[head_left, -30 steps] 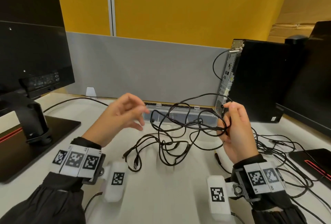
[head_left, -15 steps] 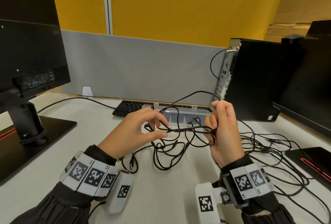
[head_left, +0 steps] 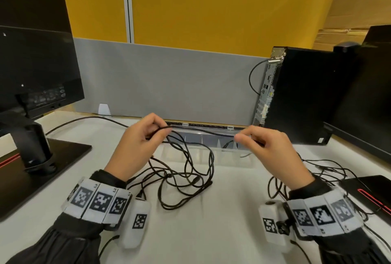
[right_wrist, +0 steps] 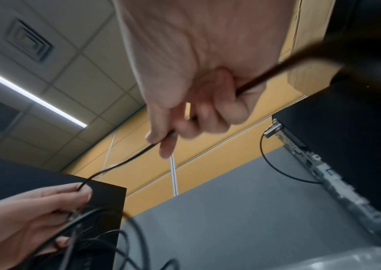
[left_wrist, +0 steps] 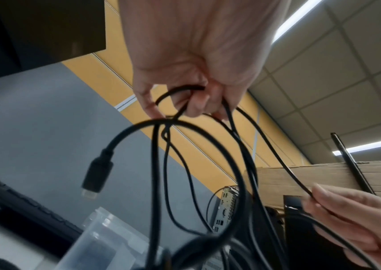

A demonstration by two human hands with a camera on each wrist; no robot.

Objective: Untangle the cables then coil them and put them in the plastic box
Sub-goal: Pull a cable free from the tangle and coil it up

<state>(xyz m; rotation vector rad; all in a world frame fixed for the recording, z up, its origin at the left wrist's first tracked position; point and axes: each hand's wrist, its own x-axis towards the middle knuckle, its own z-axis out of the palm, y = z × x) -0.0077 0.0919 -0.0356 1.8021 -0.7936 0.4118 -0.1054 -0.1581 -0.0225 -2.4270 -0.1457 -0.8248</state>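
A thin black cable (head_left: 203, 132) runs taut between my two hands above the desk. My left hand (head_left: 146, 134) grips several loops of it (left_wrist: 185, 102), and the rest of the tangle (head_left: 182, 175) hangs down onto the white desk. One plug (left_wrist: 97, 177) dangles below that hand. My right hand (head_left: 254, 139) pinches the cable between thumb and fingers (right_wrist: 166, 137), and the strand passes on through its palm. The clear plastic box (head_left: 230, 158) lies on the desk just behind and under both hands.
A monitor on a stand (head_left: 31, 94) is at the left, a black PC tower (head_left: 296, 94) at the right. More black cables (head_left: 330, 170) sprawl by a second monitor base (head_left: 372, 192). A keyboard (head_left: 207, 125) sits behind the box, before the grey partition (head_left: 169, 82).
My hands have moved apart, pulling a length of cable straight between them. The left hand, free a second ago, now holds the loops.
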